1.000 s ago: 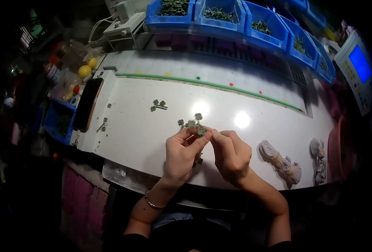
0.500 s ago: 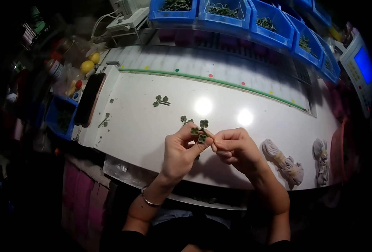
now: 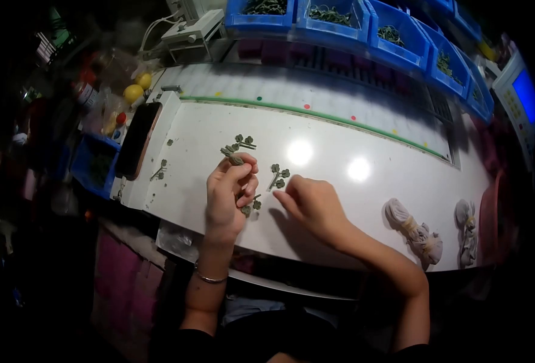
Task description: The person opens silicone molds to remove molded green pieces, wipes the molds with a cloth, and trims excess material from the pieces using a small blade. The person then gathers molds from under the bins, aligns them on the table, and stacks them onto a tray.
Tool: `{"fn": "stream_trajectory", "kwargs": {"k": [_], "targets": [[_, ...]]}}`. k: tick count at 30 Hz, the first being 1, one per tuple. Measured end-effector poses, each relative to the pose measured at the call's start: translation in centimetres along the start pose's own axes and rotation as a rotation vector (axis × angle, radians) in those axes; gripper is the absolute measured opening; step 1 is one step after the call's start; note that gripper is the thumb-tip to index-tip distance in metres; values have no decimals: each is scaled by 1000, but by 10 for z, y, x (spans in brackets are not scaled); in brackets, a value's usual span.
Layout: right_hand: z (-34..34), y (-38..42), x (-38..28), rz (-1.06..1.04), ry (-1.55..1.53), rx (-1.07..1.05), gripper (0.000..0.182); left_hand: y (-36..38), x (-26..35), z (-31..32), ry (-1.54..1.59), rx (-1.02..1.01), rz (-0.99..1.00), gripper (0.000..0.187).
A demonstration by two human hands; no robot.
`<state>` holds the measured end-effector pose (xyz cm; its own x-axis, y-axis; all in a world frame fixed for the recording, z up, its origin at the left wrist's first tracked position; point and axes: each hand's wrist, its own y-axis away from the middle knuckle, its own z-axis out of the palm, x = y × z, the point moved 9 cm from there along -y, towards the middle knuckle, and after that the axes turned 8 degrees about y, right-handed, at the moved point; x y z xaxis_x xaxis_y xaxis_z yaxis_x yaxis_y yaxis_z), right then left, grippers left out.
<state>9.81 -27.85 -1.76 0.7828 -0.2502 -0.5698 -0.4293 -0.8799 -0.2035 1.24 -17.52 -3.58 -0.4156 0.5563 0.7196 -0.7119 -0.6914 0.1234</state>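
Observation:
My left hand is closed on a small green clover-shaped piece, whose lobed heads stick out above the fingertips. My right hand hovers over the white table with its fingers bent together; whatever may be between them is hidden. Just left of its fingertips a three-headed green piece lies on the table. Another such piece lies behind my left hand, and one more is partly covered by that hand.
A phone rests at the table's left side, near small green scraps. Blue bins holding green pieces line the back. Tied grey cloth bundles lie at right, by a control panel with a blue screen.
My hands have moved apart. My left hand has shifted left with a green piece, and my right hand has turned, no longer touching that piece. The view has shifted slightly.

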Motion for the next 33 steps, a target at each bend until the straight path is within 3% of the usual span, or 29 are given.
{"fn": "stream_trajectory", "kwargs": {"k": [5, 10, 16, 19, 23, 26, 30, 33], "targets": [[17, -15, -9, 44, 272, 39, 28, 0, 3, -4, -158, 48, 54, 12], [15, -13, 2, 86, 312, 4, 24, 2, 10, -10, -131, 46, 90, 13], [12, -15, 12, 57, 211, 37, 22, -2, 6, -11, -132, 98, 115, 18], [-1, -15, 10, 41, 185, 203, 13, -3, 5, -8, -267, 82, 107, 23], [-23, -10, 13, 120, -21, 254, 8, -4, -5, -10, -150, 81, 18, 23], [-42, -5, -1, -86, -148, 455, 10, -4, -21, -8, -33, 75, -98, 24], [-34, 4, -32, -370, -10, 423, 12, -3, -45, -7, 134, 107, -278, 32], [-32, -1, -31, -290, -132, 326, 16, -1, -43, -8, 183, 113, -302, 33]]}}
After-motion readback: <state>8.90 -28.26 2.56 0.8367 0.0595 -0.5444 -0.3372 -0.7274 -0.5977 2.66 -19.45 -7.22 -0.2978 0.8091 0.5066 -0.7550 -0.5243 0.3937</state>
